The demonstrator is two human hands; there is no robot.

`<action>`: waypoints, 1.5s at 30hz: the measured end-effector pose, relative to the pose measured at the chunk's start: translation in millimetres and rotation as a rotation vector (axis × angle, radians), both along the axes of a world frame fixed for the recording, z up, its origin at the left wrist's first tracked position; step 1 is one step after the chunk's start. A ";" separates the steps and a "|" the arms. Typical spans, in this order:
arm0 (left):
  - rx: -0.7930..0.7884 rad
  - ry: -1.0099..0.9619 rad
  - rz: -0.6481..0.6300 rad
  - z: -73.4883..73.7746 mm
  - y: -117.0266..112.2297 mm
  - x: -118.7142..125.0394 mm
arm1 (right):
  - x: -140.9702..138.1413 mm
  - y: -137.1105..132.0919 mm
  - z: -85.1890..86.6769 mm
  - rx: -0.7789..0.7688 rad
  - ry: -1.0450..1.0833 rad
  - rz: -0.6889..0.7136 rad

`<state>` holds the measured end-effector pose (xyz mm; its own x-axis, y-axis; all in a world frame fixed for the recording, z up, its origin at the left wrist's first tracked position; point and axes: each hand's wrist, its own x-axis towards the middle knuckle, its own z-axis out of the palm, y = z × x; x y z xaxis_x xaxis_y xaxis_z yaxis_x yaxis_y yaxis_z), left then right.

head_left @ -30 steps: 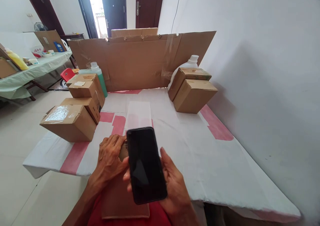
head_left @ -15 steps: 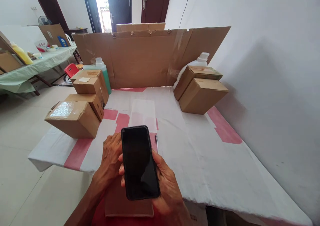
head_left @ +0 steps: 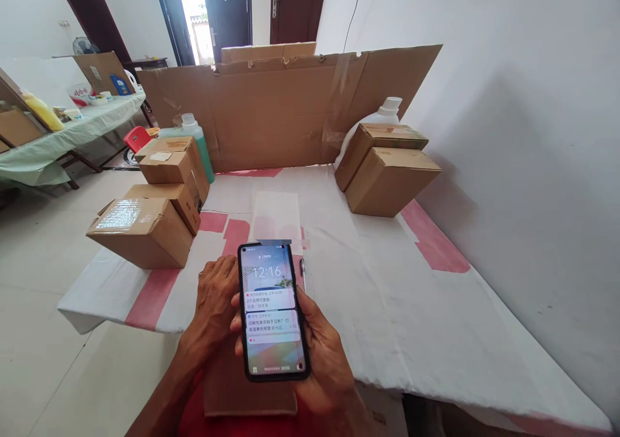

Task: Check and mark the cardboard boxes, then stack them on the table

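1 phone [head_left: 272, 311], screen lit, held above the table's [head_left: 436, 327] near edge; right hand [head_left: 327, 359] wrapped round its sides. Left hand [head_left: 213, 301] palm-down just left, fingertips hidden; can't tell its grip. Step: prob. reading the screen; next move likely needs a steady hold & free thumb. Qty: 4 left boxes [head_left: 155, 240], 2 right boxes [head_left: 394, 182], 1 green bottle [head_left: 204, 158] far left, 1 white bottle [head_left: 375, 119] far right, 1 pen [head_left: 303, 268].

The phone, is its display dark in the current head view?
No, the phone, held in the right hand, is lit and shows the time 12:16.
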<state>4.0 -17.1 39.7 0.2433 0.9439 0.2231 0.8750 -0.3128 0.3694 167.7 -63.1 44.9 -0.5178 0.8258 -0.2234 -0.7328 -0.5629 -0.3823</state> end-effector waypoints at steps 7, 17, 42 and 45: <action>-0.028 0.068 -0.013 4.2 0.3 0.3 | 1.7 -1.7 2.8 0.004 0.010 -0.030; 0.162 0.024 -0.017 -18.0 5.0 -3.6 | 58.0 21.4 -26.3 0.129 -0.561 -0.338; 0.151 -0.339 0.232 -56.3 -7.6 -59.1 | 163.4 17.0 -123.0 0.177 -2.305 -0.438; -0.102 -0.562 0.359 -83.2 -46.9 -63.7 | 132.6 3.2 -119.8 0.499 -1.853 -0.335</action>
